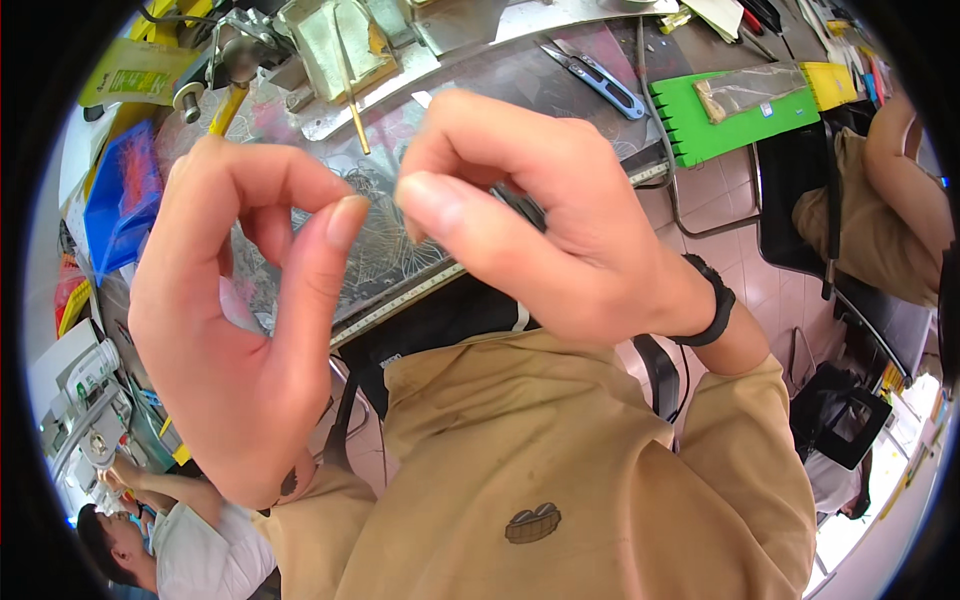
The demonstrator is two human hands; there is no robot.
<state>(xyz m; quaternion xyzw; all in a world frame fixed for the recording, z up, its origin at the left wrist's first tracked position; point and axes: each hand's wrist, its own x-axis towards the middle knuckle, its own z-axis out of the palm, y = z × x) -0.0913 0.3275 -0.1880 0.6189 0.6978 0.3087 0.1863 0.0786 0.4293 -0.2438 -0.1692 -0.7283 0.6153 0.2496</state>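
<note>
My left hand (240, 320) is raised over the near edge of the bench, thumb tip pressed to the curled index finger. Facing it at the same height, my right hand (570, 230) also pinches thumb against index finger. A narrow gap separates the two pinches. Whatever they hold, if anything, is too small to make out. Beyond the hands, a thin brass-coloured rod (350, 90) rests across a worn, pale tray (300, 30). A blue-handled cutting tool (612, 88) lies on the dark bench top past my right hand.
A measuring strip (400, 300) runs along the bench's near edge. At right, a green notched board (745, 135) carries a clear plastic bag (750, 90). A blue bin (115, 215) and metal clamp-like equipment (240, 60) stand at left. Other people sit at both sides.
</note>
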